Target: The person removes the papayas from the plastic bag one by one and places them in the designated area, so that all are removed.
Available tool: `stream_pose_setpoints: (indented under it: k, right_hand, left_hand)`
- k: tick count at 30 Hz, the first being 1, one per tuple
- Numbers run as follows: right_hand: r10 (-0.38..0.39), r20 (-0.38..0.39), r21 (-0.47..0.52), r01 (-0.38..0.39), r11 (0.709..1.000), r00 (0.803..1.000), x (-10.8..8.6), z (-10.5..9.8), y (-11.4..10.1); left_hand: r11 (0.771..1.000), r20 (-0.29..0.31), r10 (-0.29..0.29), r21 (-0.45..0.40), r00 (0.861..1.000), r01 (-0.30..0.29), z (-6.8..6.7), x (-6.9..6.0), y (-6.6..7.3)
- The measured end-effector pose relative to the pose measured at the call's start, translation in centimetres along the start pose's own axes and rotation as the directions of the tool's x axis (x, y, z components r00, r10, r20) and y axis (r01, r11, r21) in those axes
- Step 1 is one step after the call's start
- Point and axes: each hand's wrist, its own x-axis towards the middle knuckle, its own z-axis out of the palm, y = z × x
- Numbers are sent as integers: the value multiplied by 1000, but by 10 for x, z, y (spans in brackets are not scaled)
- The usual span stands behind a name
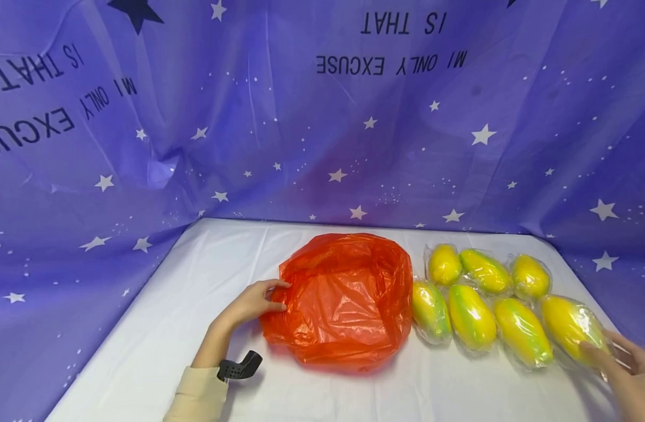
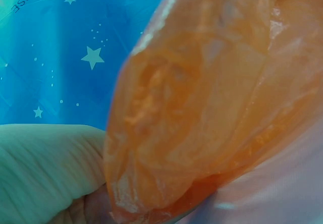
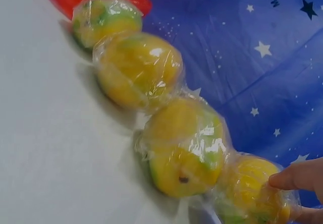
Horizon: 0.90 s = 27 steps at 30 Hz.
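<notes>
A red plastic bag (image 1: 349,310) lies with its mouth spread wide on the white table. My left hand (image 1: 256,302) holds the bag's left edge; in the left wrist view the orange-looking film (image 2: 192,113) hides most of the fingers. At the far right, my right hand (image 1: 625,366) grips the near end of a yellow-green mango (image 1: 570,322) in clear wrap. Thumb and fingers are on either side of it. The right wrist view has this mango (image 3: 252,186) at the lower right, beside another wrapped mango (image 3: 184,148).
More wrapped mangoes stand in two rows right of the bag, such as one in the front row (image 1: 472,319) and one at the back (image 1: 486,271). A purple star-printed cloth (image 1: 301,135) rises behind the white table (image 1: 159,328). A black strap mount (image 1: 240,368) sits on the left wrist.
</notes>
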Motion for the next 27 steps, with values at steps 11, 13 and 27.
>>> stream_pose_setpoints:
  k: [11,13,27]
  right_hand:
    - [32,62,-284,-13,959,998,7,1,3]
    - [30,83,-312,-3,950,996,9,1,5]
    - [-19,157,-378,78,922,987,8,6,2]
  left_hand:
    - [1000,-4,-1,-8,1000,1,1,1,-3]
    - [1000,-4,1,-11,1000,-1,1,0,-3]
    - [999,-11,35,-14,999,-35,2,-2,2]
